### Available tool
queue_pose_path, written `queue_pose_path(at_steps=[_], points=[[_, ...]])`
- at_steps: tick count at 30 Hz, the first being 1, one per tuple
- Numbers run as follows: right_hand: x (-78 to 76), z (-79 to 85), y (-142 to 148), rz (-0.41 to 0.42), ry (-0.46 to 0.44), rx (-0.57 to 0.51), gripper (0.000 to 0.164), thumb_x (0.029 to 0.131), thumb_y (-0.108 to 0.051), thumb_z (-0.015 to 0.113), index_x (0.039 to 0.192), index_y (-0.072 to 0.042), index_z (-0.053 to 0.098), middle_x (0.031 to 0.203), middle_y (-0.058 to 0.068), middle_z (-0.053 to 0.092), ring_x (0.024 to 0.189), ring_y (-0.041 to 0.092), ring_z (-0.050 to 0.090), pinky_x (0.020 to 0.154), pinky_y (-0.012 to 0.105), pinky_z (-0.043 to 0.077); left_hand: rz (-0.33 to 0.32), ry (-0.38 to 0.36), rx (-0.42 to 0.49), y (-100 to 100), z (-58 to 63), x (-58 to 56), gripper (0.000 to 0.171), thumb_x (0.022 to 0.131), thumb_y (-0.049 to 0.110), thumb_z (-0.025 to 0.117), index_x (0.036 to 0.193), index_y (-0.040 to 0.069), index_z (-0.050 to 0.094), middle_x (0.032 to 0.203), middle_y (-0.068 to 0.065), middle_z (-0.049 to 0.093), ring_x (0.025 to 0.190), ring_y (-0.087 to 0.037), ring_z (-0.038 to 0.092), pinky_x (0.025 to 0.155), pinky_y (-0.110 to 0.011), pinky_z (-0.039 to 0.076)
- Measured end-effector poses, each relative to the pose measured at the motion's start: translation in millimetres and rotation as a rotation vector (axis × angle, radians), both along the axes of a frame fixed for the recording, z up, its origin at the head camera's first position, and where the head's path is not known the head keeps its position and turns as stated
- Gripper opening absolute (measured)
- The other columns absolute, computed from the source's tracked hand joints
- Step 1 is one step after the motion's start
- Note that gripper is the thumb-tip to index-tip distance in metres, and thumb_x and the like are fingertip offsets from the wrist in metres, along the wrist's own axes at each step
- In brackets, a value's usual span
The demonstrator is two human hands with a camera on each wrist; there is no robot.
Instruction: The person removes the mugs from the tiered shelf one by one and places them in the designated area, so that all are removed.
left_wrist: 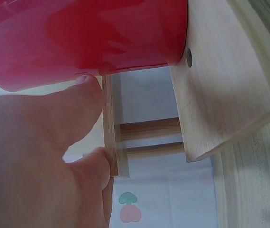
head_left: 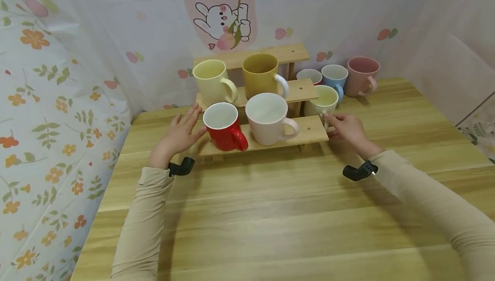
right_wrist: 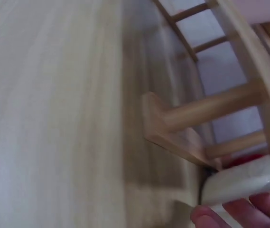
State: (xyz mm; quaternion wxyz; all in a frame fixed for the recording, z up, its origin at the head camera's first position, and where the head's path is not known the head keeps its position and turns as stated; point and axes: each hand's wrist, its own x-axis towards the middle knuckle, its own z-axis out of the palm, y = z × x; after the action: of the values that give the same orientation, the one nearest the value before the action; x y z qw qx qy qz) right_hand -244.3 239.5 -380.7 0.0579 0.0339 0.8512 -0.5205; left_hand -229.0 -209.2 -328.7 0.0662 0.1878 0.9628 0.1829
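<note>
In the head view my left hand (head_left: pixel 178 135) is at the left end of a three-step wooden rack (head_left: pixel 315 131), fingers spread. Its thumb touches the side of a red mug (head_left: pixel 223 137) on the lowest step, and a fingertip meets the end of the middle step (left_wrist: pixel 108 142). Over on the right, my right hand (head_left: pixel 348 131) pinches the handle of a small cream mug (head_left: pixel 316 107) beside the rack. That mug (right_wrist: pixel 237 185) shows only in part in the right wrist view, at the fingertips. A pale pink mug (head_left: pixel 267 122) stands next to the red one.
On the middle step stand a pale yellow mug (head_left: pixel 210 85) and a mustard mug (head_left: pixel 260 77) with a white handle. Behind the cream mug are a blue mug (head_left: pixel 333 77), a pink mug (head_left: pixel 355 83) and a partly hidden white-rimmed one (head_left: pixel 309 76). A patterned curtain (head_left: pixel 147 23) hangs behind.
</note>
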Motion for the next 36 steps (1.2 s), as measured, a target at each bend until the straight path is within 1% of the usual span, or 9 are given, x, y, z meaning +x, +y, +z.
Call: queue_pose_path(at_steps=[1, 3, 5, 6, 14, 21, 24, 31, 36], points=[[-0.3, 1.5, 3, -0.002, -0.002, -0.022, 0.063, 0.099, -0.041, 0.045, 0.129, 0.014, 0.049, 0.103, 0.015, 0.067, 0.061, 0.001, 0.066, 0.064, 0.030, 0.059, 0.000, -0.002, 0.001, 0, 0.2, 0.2, 0.067, 0.102, 0.030, 0.043, 0.151, -0.003, 0.014, 0.160, -0.017, 0.004, 0.147, -0.036, 0.006, 0.118, -0.054, -0.004], [-1.1, 4.7, 8, -0.012, 0.001, -0.068, 0.061, 0.100, -0.038, 0.045, 0.130, 0.015, 0.047, 0.089, 0.001, 0.069, 0.061, 0.004, 0.068, 0.065, 0.030, 0.059, 0.001, -0.001, 0.001, 0, 0.3, 0.4, 0.067, 0.102, 0.030, 0.043, 0.151, -0.003, 0.013, 0.161, -0.017, 0.004, 0.147, -0.036, 0.007, 0.118, -0.054, -0.004], [-0.8, 9.0, 13, -0.021, 0.010, -0.097, 0.059, 0.100, -0.036, 0.046, 0.128, 0.017, 0.047, 0.076, -0.014, 0.065, 0.061, 0.006, 0.069, 0.064, 0.029, 0.059, 0.000, 0.000, 0.000, 0, 0.4, 0.5, 0.067, 0.102, 0.031, 0.043, 0.151, -0.003, 0.013, 0.161, -0.017, 0.004, 0.147, -0.036, 0.007, 0.117, -0.054, -0.003], [-0.6, 11.3, 15, -0.028, 0.014, -0.104, 0.058, 0.100, -0.035, 0.046, 0.125, 0.017, 0.048, 0.072, -0.017, 0.064, 0.060, 0.006, 0.069, 0.063, 0.028, 0.059, 0.001, 0.001, 0.000, 0, 0.6, 0.7, 0.067, 0.102, 0.031, 0.043, 0.151, -0.003, 0.013, 0.161, -0.017, 0.004, 0.147, -0.036, 0.007, 0.118, -0.054, -0.003], [0.0, 36.2, 20, -0.047, 0.105, -0.137, 0.046, 0.098, -0.035, 0.052, 0.105, 0.010, 0.056, 0.067, -0.012, 0.065, 0.055, 0.008, 0.067, 0.057, 0.024, 0.057, 0.008, -0.017, -0.013, 0, 3.4, 0.0, 0.068, 0.102, 0.031, 0.043, 0.152, -0.002, 0.011, 0.161, -0.015, 0.002, 0.147, -0.037, 0.005, 0.118, -0.054, -0.004], [0.2, 59.9, 7, 0.023, 0.115, -0.058, 0.052, 0.097, -0.035, 0.054, 0.113, 0.014, 0.054, 0.071, -0.012, 0.065, 0.058, 0.007, 0.068, 0.059, 0.022, 0.057, 0.008, -0.023, -0.015, -1, 2.6, 0.3, 0.068, 0.102, 0.031, 0.043, 0.152, -0.002, 0.011, 0.161, -0.015, 0.001, 0.147, -0.037, 0.005, 0.118, -0.054, -0.004], [0.1, 68.8, -2, 0.051, 0.106, -0.066, 0.051, 0.096, -0.034, 0.056, 0.113, 0.014, 0.055, 0.072, -0.010, 0.067, 0.060, 0.007, 0.069, 0.060, 0.023, 0.058, 0.006, -0.016, -0.008, -1, 2.4, 0.4, 0.067, 0.102, 0.031, 0.043, 0.152, -0.002, 0.012, 0.161, -0.016, 0.002, 0.147, -0.036, 0.005, 0.118, -0.054, -0.004], [-4.6, 90.3, -30, 0.080, 0.077, -0.102, 0.038, 0.093, -0.029, 0.062, 0.108, 0.006, 0.059, 0.076, -0.004, 0.069, 0.064, 0.013, 0.071, 0.062, 0.026, 0.058, 0.007, -0.007, -0.008, -2, 1.2, -0.2, 0.067, 0.102, 0.031, 0.043, 0.151, -0.003, 0.013, 0.161, -0.016, 0.003, 0.148, -0.034, 0.006, 0.118, -0.053, -0.004], [-10.5, 101.7, -49, 0.111, 0.063, -0.130, 0.040, 0.093, -0.028, 0.063, 0.111, 0.007, 0.059, 0.078, -0.002, 0.070, 0.064, 0.011, 0.070, 0.063, 0.026, 0.058, 0.009, -0.019, -0.010, -1, 1.8, 0.2, 0.067, 0.102, 0.032, 0.043, 0.152, -0.001, 0.012, 0.161, -0.015, 0.002, 0.148, -0.036, 0.004, 0.118, -0.054, -0.004]])
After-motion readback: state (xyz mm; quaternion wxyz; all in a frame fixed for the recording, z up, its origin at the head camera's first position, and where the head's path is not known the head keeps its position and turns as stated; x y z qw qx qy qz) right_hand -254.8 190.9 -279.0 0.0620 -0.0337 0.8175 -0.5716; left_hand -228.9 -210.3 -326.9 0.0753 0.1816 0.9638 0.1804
